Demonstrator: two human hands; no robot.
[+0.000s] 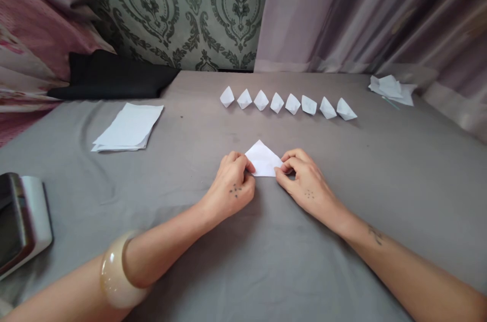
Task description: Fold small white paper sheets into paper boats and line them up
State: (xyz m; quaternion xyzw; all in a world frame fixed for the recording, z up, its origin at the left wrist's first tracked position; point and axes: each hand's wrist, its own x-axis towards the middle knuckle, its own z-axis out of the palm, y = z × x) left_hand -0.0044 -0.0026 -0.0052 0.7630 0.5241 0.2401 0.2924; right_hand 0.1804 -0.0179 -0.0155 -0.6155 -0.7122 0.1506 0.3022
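Grey cloth [243, 271] bore row of eight folded pieces [292, 104]; nearer, we pinched paper [262, 159] by opposite sides, left grip [233, 182] and right grip [306, 180] closed on edges.

No legible text, label, brand or number. Signs are limited to inked marks on the skin: on the back of the left hand [233, 180], a cluster of dark dots [235, 190]; on the back of the right hand [304, 180], a group of smaller, fainter dots [309, 193]; on the right forearm, above the wrist, a dark tattoo [375, 235], too blurred for any lettering or figure to be made out.
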